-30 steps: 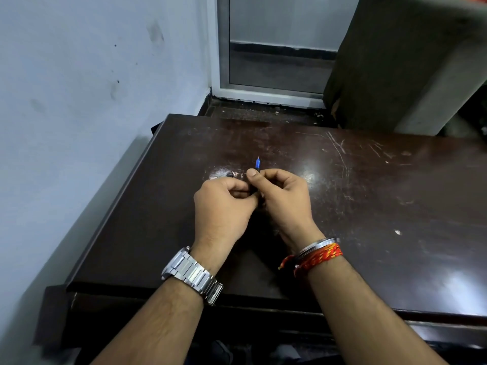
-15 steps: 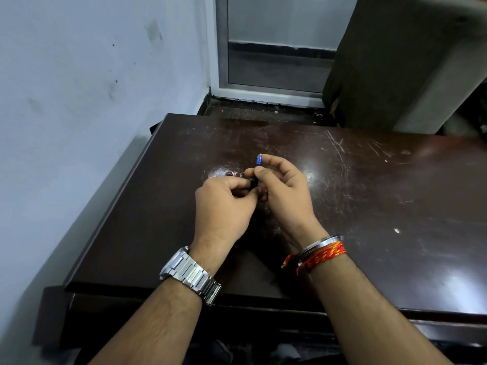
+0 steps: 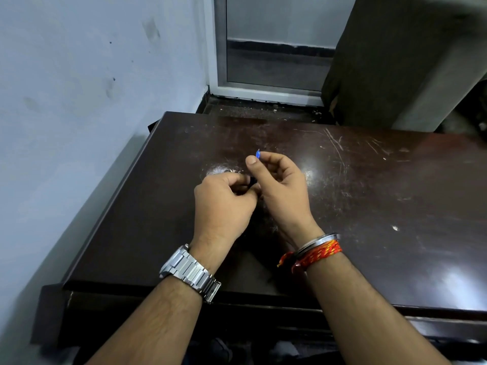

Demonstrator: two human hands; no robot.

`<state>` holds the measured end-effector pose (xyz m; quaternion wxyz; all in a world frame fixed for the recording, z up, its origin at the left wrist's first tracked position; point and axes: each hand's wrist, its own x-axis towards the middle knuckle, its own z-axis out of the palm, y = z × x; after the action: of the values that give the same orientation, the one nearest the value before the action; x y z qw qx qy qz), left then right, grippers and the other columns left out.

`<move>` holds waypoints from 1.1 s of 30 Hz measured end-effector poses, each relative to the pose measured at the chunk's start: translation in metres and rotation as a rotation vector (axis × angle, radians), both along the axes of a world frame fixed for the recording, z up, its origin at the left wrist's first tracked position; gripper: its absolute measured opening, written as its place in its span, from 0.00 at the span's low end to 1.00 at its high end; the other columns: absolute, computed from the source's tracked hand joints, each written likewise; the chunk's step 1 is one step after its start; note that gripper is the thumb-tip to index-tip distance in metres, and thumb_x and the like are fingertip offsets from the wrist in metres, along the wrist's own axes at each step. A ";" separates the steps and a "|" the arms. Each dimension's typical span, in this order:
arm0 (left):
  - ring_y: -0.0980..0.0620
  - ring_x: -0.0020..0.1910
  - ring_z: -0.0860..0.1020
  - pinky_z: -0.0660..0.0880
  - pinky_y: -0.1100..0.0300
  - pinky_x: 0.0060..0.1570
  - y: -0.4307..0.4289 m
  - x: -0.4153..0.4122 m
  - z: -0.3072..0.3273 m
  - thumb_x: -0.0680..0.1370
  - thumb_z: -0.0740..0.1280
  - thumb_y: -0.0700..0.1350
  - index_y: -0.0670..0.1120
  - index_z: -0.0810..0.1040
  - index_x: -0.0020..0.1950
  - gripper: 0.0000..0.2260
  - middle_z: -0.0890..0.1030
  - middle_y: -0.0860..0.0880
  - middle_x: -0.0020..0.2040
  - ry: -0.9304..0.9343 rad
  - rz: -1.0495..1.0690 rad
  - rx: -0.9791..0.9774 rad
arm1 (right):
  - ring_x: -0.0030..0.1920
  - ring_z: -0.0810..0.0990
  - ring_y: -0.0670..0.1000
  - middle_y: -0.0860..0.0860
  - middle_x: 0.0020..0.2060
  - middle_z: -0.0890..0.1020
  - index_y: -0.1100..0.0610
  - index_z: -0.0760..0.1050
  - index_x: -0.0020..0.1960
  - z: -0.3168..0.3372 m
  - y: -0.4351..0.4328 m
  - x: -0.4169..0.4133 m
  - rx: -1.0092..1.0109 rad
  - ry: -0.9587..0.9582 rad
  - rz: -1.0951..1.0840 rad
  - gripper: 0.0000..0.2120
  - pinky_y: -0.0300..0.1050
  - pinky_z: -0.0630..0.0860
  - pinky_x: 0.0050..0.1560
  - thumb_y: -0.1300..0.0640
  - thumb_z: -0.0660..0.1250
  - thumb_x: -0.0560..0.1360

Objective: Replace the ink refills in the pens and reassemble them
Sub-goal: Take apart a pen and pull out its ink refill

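My right hand (image 3: 283, 191) pinches a thin blue refill tip (image 3: 257, 154) between thumb and forefinger, its fine metal point aimed upward, above the desk (image 3: 369, 206); my left hand (image 3: 224, 204) curls shut round a small dark pen part (image 3: 252, 180), mostly hidden, the two hands touching; the desk is dark glossy wood, scratched and dusty; a steel-link watch (image 3: 191, 272) bands my left wrist, a red-orange woven thread (image 3: 319, 252) my right.

A dark brown, glossy wooden bench (image 3: 355, 206) fills the middle and right of the frame, its left edge running along the pale wall. Pale scratches (image 3: 334, 143) cross its upper middle. A small white speck (image 3: 395, 228) lies at centre right. A whitish smudge (image 3: 218, 170), perhaps dust, sits at the centre.
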<state>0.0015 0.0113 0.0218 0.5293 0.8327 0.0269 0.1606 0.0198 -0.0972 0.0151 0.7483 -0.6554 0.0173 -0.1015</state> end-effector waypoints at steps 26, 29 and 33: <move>0.68 0.32 0.81 0.71 0.78 0.32 -0.004 0.000 -0.003 0.69 0.78 0.43 0.52 0.87 0.39 0.04 0.81 0.62 0.28 -0.017 -0.019 0.001 | 0.38 0.83 0.44 0.51 0.40 0.86 0.53 0.78 0.54 0.004 -0.003 0.001 0.016 0.043 0.014 0.09 0.37 0.77 0.37 0.65 0.67 0.78; 0.68 0.35 0.81 0.70 0.79 0.33 -0.004 0.001 -0.003 0.69 0.78 0.44 0.50 0.87 0.40 0.03 0.81 0.61 0.29 -0.015 -0.004 0.014 | 0.37 0.80 0.45 0.50 0.43 0.85 0.54 0.78 0.55 0.004 -0.002 0.000 0.015 0.044 -0.004 0.07 0.41 0.76 0.40 0.60 0.70 0.78; 0.68 0.32 0.80 0.69 0.78 0.31 -0.004 0.000 -0.002 0.70 0.78 0.44 0.50 0.86 0.37 0.03 0.79 0.62 0.26 -0.034 -0.004 0.019 | 0.37 0.79 0.45 0.51 0.40 0.82 0.55 0.78 0.56 0.002 -0.001 -0.001 -0.072 0.038 -0.021 0.09 0.42 0.75 0.39 0.57 0.72 0.77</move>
<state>0.0014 0.0076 0.0199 0.5222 0.8347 0.0148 0.1740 0.0184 -0.0980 0.0168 0.7226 -0.6834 0.0347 -0.0976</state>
